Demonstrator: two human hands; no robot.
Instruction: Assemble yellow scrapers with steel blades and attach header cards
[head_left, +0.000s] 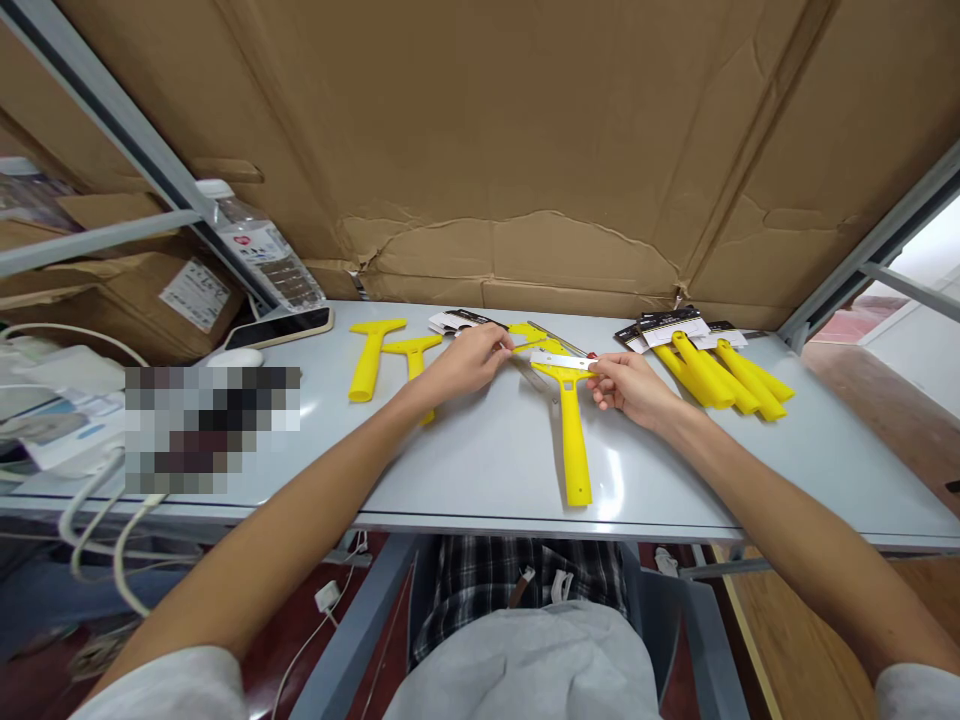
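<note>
In front of me a yellow scraper (574, 445) has its T-shaped head pointing away and its handle towards me. Across the head lies a flat metal strip with holes (564, 361). My right hand (628, 388) is closed, pinching the right end of the head and the strip. My left hand (471, 360) is closed, its fingertips on the end of a thin yellow strip (529, 347). More yellow parts and thin metal blades (556, 335) lie just behind; the hands and scraper partly cover them. Two yellow scraper handles (367, 362) rest left, one partly behind my left forearm.
Several yellow scrapers (701, 372) with black-and-white cards lie in a pile at right. A phone (279, 328), a plastic bottle (262, 245) and white cables (97, 520) are at left. Cardboard (495, 130) stands behind the grey table (480, 480), with metal posts either side.
</note>
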